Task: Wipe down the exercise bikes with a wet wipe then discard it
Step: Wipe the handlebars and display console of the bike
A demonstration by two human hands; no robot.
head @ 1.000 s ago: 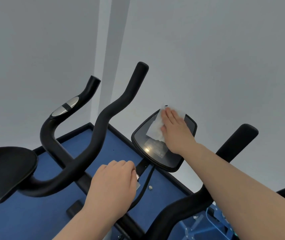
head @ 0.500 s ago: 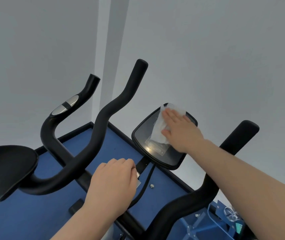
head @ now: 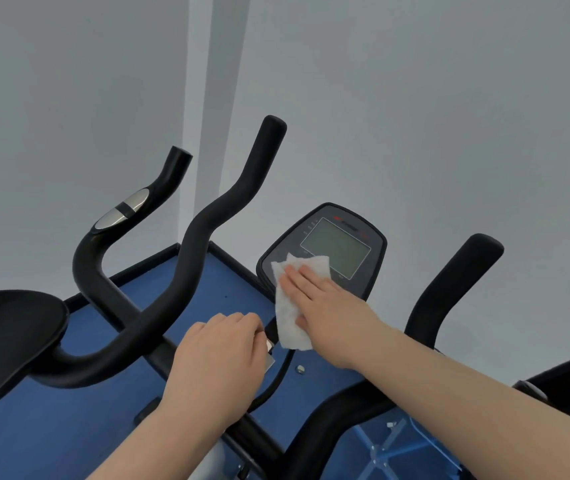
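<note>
1. Head view: we are pressing our right hand (head: 325, 306) flat, fingers straight and together, on a white wet wipe (head: 294, 299) that is lying over the lower left corner of the exercise bike console (head: 325, 251).
2. The wipe is looking crumpled and faintly textured; its upper edge is spreading wide under our fingertips and its lower end is hanging off the console's edge, narrowing toward a blunt tip.
3. The console's grey display (head: 337, 247) is showing uncovered above our fingers.
4. We are curling our left hand (head: 217, 362) down over the middle of the handlebar (head: 207, 220), fingers clenched round the part below the console; a small metal piece is peeking out beside our knuckles.
5. The right handlebar grip (head: 460, 271) is rising just beyond our right forearm.
6. A second bike's handlebar with a silver sensor plate (head: 122, 213) and a black pad (head: 10, 337) are standing to the left, over a blue floor mat (head: 17, 438).
</note>
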